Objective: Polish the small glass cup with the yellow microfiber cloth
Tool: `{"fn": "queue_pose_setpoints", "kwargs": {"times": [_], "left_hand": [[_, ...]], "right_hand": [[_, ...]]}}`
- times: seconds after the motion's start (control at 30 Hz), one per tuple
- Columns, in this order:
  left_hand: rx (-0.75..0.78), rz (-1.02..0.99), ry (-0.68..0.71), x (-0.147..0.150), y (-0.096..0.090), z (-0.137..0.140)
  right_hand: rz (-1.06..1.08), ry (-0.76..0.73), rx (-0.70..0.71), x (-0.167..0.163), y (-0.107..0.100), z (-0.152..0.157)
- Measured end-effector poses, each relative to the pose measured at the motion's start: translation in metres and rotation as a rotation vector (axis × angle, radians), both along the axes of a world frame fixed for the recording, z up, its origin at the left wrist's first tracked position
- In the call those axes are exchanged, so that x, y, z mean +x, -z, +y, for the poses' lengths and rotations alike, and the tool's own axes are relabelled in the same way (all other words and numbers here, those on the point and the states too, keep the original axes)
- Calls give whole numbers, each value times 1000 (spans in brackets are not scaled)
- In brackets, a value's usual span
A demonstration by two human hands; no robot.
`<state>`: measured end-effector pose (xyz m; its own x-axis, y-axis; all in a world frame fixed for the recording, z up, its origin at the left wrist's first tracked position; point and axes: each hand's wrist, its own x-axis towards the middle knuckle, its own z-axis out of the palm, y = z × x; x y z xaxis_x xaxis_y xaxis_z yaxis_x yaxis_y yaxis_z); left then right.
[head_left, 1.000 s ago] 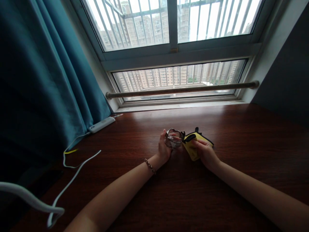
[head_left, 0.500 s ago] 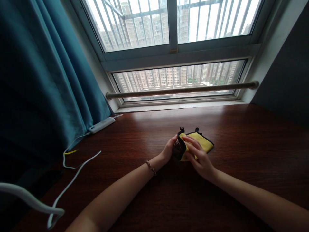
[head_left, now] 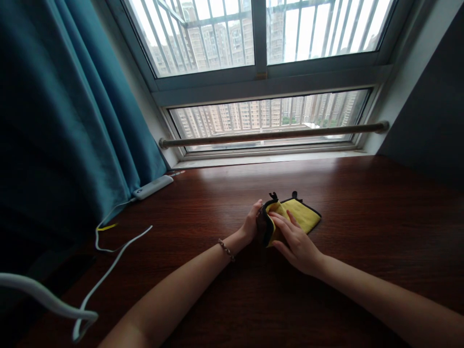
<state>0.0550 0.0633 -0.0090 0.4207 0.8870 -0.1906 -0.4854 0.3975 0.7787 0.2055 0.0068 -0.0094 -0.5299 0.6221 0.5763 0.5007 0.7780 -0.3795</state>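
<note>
A yellow cloth with black edging lies partly on the table, its left part raised and bent upright between my hands. My right hand presses that raised part from the right, fingers extended into the fold and thumb low along it. My left hand, with a bracelet at the wrist, is curled round a dark, shiny brownish object on the cloth's left side. Most of that object is hidden by the cloth and my fingers, so its kind does not show. Two small black tabs stand up from the cloth's far edge.
A reddish-brown wooden table runs up to the window. On the left are a white power strip, a white cable, a yellow strip and a blue curtain. A metal rail crosses the lower window.
My right hand has slid slightly down and its fingers have shifted on the cloth. The cloth's raised edge has moved a little left and now covers more of the dark object.
</note>
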Motion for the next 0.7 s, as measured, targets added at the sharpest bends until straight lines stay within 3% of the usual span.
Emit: {"fn": "queue_pose_setpoints", "kwargs": {"times": [0.4,0.7], "left_hand": [[91,29,-47,5,0,-2],[134,50,-116,-3,8,0]], "right_hand": [[-83,33,-62,0,1,5],[112,-215,-300,7,-10,15]]}}
